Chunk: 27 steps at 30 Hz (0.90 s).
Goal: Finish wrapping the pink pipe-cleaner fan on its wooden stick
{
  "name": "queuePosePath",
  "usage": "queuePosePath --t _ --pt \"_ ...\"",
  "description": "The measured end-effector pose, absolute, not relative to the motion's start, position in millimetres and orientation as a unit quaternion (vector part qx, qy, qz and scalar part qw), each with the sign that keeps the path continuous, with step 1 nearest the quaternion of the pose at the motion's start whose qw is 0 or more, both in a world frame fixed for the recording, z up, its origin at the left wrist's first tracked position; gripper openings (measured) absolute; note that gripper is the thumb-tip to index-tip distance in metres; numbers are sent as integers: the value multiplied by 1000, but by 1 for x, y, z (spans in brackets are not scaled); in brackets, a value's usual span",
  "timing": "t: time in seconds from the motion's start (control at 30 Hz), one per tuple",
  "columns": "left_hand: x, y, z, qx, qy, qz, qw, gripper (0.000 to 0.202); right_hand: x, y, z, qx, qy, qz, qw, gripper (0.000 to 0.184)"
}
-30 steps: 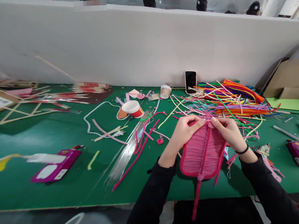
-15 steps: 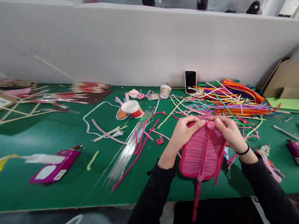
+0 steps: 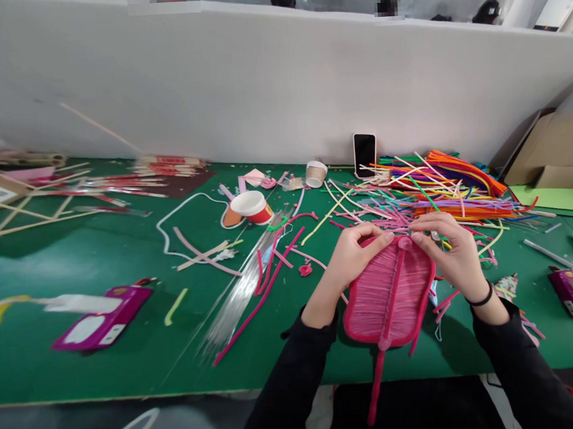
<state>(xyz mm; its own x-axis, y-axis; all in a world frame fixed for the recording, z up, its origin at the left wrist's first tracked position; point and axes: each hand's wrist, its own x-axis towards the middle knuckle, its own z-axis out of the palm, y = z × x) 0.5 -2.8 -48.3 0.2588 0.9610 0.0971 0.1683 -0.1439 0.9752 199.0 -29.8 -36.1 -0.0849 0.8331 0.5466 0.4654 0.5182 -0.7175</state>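
A pink hand fan (image 3: 410, 297) of fuzzy chenille stems is held upright over the table's front, its thin handle pointing down toward me. A rib runs up its middle to a small round pink knob at the top. My left hand (image 3: 353, 256) is closed on the upper left rim, thumb in front and fingers partly hidden behind. At the top right rim, beside the knob, the thumb and fingertips of my right hand (image 3: 449, 251) pinch together. Whether they hold a tiny piece besides the rim cannot be seen.
Loose coloured chenille stems (image 3: 463, 192) are heaped behind the fan. A phone (image 3: 364, 154) leans on the partition. Left of the fan lie thin wires (image 3: 238, 300), a paper cup (image 3: 252, 206) and a purple box with a white tool (image 3: 94, 317). Cardboard (image 3: 552, 149) stands at right.
My right hand has shifted outward to the right, its fingers straighter and its thumb off the knob. My left hand and the fan are nearly where they were.
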Motion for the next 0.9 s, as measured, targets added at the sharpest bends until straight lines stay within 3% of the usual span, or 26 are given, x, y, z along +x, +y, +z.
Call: queuePosePath --t 0.23,0.57,0.73,0.9 --pt "3 -4 -47 662 443 408 446 30 193 -26 -39 -409 -788 82 453 6" --pt "4 -6 -46 661 446 405 447 29 199 -26 -32 -436 -733 141 502 20" --pt "4 -5 -47 662 447 405 444 30 202 -30 -38 -437 -771 96 453 6" --pt "5 -6 -47 665 452 403 438 29 201 -29 -40 -410 -814 32 411 9"
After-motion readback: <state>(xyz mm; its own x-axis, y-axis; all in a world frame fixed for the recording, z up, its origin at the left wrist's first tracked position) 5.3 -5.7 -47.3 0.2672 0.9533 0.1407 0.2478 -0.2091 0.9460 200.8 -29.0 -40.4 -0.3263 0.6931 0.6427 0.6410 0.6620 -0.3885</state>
